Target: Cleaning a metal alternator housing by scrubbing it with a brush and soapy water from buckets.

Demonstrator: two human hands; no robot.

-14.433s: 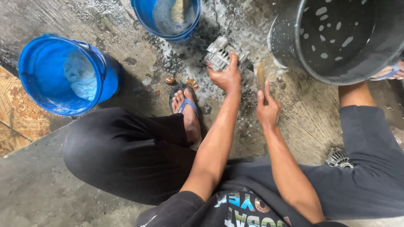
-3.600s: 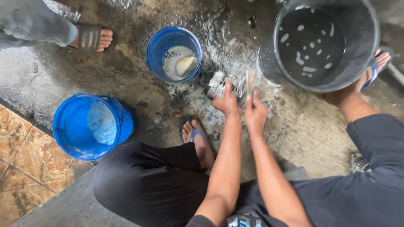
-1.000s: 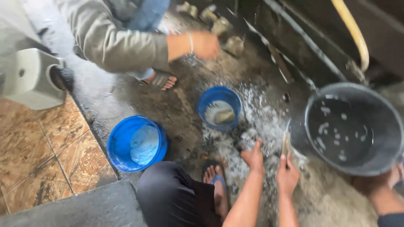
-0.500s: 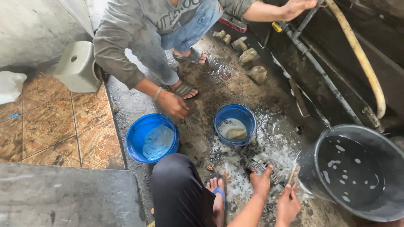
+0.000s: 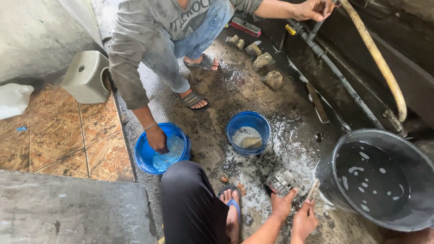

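I squat on a wet, soapy concrete floor. My left hand (image 5: 281, 204) grips a round ribbed metal engine part (image 5: 282, 181) that rests on the ground. Just to its right, my right hand (image 5: 304, 220) holds a small wooden-handled brush (image 5: 313, 190) beside that part. Foam lies around the part. My foot in a blue sandal (image 5: 232, 208) is just left of my hands.
A big dark bucket (image 5: 340, 149) of water stands right of my hands. A small blue bucket (image 5: 235, 123) with soapy water and a sponge sits ahead. Another person crouches opposite, one hand (image 5: 157, 138) on a blue bucket (image 5: 143, 160), the other at a pipe (image 5: 337, 72). Stones, yellow hose (image 5: 379, 61).
My view has lifted from my hands to take in the other person and the wall pipe. That person's hand has moved onto the left blue bucket. My hands stay on the part and brush.
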